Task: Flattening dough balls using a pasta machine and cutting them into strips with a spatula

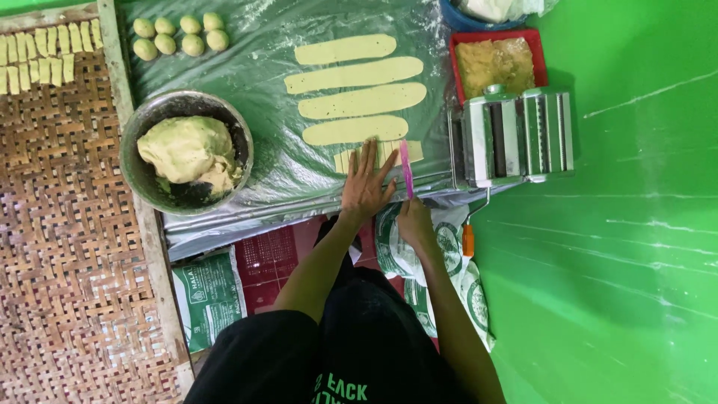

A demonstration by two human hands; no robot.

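The left hand [366,187] lies flat with its fingers spread and released, pressing on a pale yellow dough strip [378,154] that is already scored into short pieces at the near edge of the plastic sheet [277,150]. Just right of it, the right hand [413,222] is clenched around a thin pink knife [406,169], whose blade stands upright across the same strip. Beyond this strip lie four more long dough strips [359,88], smooth, flat and round-ended, one after another towards the far side. The sheet under them is shiny, creased and dusted with flour. To the right stands a metal pasta roller [516,135] with an orange-handled crank, and behind it a red tray [495,63] of crumbly brownish filling. To the left a dented metal bowl [146,131] holds a rough lump of dough [188,150]; far left are eight small dough balls [179,35]. A woven bamboo tray [67,247] on the left carries cut pieces at its far end. Near the person's knees lie a green printed bag [209,295], a dark red printed sheet, and white sacks with round green emblems [449,254] on the green floor [621,284].
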